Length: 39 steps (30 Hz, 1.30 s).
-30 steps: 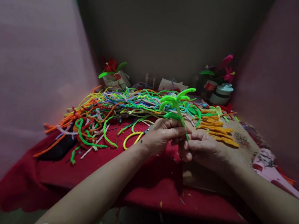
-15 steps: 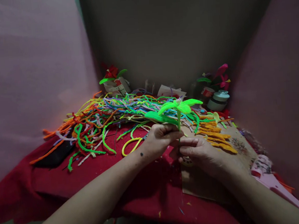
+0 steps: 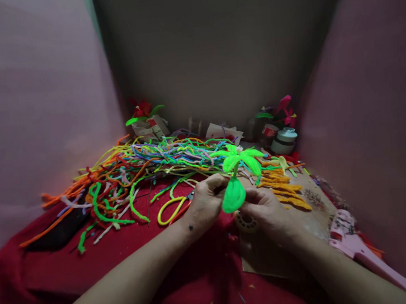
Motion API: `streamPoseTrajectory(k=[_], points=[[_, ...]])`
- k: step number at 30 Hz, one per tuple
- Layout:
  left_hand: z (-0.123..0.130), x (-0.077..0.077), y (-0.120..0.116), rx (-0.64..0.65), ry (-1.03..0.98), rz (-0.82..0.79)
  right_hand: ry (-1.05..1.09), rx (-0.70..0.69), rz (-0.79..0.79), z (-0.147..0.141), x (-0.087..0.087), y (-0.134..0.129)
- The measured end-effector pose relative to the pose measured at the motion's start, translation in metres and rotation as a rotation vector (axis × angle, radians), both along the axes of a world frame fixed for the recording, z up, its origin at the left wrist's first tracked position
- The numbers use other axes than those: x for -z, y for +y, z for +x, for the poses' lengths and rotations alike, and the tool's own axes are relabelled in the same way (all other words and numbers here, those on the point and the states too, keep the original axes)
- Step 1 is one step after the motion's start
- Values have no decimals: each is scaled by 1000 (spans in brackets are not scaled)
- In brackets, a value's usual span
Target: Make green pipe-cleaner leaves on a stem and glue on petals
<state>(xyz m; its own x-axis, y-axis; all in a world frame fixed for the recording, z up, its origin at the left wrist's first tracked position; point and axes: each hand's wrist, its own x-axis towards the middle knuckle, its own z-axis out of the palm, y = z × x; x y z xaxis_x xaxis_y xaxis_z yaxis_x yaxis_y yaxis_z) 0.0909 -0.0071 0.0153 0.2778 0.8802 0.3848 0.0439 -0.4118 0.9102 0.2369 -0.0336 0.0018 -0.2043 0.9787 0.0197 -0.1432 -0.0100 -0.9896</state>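
Observation:
A bright green pipe-cleaner flower (image 3: pixel 240 158) with several petals and a pale centre stands upright between my hands. Below its head a rounded green leaf (image 3: pixel 233 195) faces me and hides part of the stem. My left hand (image 3: pixel 208 198) is closed on the flower's stem from the left, fingertips partly behind the leaf. From the right, my right hand (image 3: pixel 263 208) pinches the stem low down by the leaf's edge. Beside my left wrist lie yellow-handled scissors (image 3: pixel 170 211) on the red cloth (image 3: pixel 198 265).
Tangled coloured pipe cleaners (image 3: pixel 175 152) spread across the back and left. Orange twisted pieces (image 3: pixel 286 190) lie on cardboard (image 3: pixel 267 259), near a tape roll (image 3: pixel 246 221). A pink glue gun (image 3: pixel 361 247) is at right. Behind stand a pale blue jar (image 3: pixel 284 141) and red flowers (image 3: pixel 142 109).
The flower has turned, so the leaf that pointed left now hangs in front of the stem, facing me. Both hands stay close together on it. The whole view has shifted slightly.

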Motion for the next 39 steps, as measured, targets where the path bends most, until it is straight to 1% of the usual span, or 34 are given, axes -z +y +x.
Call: streamPoseTrajectory(k=[4,6,9,11,14,16,18,21,24,27,29,30,32,34,36,39], points=[[5,6,-1,-1,-2,22,-56,40,83,0,2,2],[5,7,-1,20,2,-12,-60,39,103,1,4,4],[3,7,-1,23,-27,-63,-104,40,90,4,7,6],[2,8,-2,-20,-76,-27,-129,48,64,4,7,5],[2,8,-3,-80,-157,124,-92,44,53,2,6,3],[3,8,-4,-95,-148,247,-73,19,43,1,5,2],[4,6,-5,-116,-102,341,-91,-9,46,0,4,0],[3,3,-7,-149,-59,428,-115,-76,76,0,1,-3],[1,1,-9,-130,28,537,-130,-169,90,1,-4,-6],[-1,0,-9,-100,149,708,-180,-128,148,1,-9,-7],[-3,1,-8,-107,199,792,-192,-119,139,0,-10,-7],[-3,1,-8,-117,213,813,-190,-146,115,0,-10,-7],[-3,2,-8,-118,235,804,-170,-200,72,1,-7,-7],[-2,3,-8,-94,223,728,-117,-168,84,1,-3,-6],[0,4,-9,-93,138,560,-52,-108,93,2,1,-4],[1,2,-8,-113,-34,188,-23,-83,21,3,2,-2]])
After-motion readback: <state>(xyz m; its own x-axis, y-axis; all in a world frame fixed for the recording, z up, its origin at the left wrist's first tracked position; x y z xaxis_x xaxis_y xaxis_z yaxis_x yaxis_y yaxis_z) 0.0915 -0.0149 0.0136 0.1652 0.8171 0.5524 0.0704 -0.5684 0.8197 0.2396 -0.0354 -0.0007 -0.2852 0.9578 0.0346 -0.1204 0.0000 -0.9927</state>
